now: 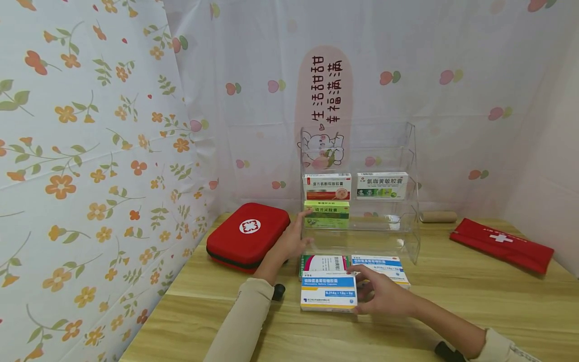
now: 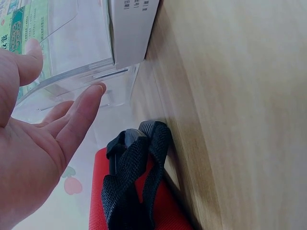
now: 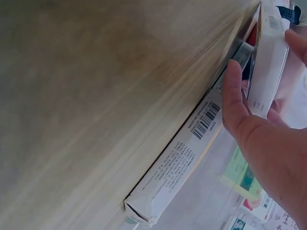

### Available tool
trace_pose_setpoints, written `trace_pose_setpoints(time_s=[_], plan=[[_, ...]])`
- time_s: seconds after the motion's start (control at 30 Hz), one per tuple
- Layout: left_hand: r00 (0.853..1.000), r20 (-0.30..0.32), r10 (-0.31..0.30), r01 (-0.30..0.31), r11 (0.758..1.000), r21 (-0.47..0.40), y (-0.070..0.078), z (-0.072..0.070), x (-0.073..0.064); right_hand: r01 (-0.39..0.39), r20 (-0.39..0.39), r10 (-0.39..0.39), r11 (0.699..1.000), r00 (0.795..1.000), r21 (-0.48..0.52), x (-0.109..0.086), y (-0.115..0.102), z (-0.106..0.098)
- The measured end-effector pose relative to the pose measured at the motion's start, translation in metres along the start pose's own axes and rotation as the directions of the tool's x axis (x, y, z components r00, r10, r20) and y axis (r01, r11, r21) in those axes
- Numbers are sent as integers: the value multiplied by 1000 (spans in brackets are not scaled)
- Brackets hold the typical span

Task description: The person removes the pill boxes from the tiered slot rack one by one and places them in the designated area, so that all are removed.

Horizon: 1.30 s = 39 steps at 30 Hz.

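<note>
My right hand (image 1: 385, 294) grips a blue-and-white medicine box (image 1: 328, 293) by its right end, and the box is tilted up toward the head camera. The right wrist view shows thumb and fingers on either side of this white carton (image 3: 269, 60). My left hand (image 1: 293, 241) is at the left side of a clear acrylic rack (image 1: 373, 221), its fingertips by a green medicine box (image 1: 332, 216) on a lower tier. In the left wrist view, the fingers of that hand (image 2: 43, 139) are extended along the rack's edge.
Behind the held box lie a pink-and-white box (image 1: 323, 263) and another blue-and-white box (image 1: 384, 266). Higher up, the rack holds a red-and-white box (image 1: 326, 187) and a green-and-white box (image 1: 382, 186). A red case (image 1: 246, 234) sits left, a red pouch (image 1: 502, 244) right.
</note>
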State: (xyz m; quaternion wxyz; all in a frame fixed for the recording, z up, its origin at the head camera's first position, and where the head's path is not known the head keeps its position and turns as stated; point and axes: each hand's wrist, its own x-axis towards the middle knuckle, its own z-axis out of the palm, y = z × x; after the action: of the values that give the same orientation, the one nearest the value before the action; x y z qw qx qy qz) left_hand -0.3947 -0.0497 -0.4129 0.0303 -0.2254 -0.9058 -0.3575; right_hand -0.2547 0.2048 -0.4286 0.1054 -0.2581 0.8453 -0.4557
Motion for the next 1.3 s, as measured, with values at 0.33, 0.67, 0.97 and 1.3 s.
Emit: trace_pose_setpoints(time_s=[0.33,0.67,0.97,1.3], plan=[[1000,-4,14,-14,1000,21,2,-1,-1,10,46,-14,996,999,84,-3,1,2],[1000,-4,21,-21,1000,11,1,-1,-1,3,67,-5,1000,998,27,-2,0,6],[1000,-5,4,-4,1000,11,2,0,-1,-31,65,35,998,997,-52,1,-5,5],[1000,-3,11,-11,1000,12,1,-1,-1,-58,42,64,989,997,-137,0,-8,5]])
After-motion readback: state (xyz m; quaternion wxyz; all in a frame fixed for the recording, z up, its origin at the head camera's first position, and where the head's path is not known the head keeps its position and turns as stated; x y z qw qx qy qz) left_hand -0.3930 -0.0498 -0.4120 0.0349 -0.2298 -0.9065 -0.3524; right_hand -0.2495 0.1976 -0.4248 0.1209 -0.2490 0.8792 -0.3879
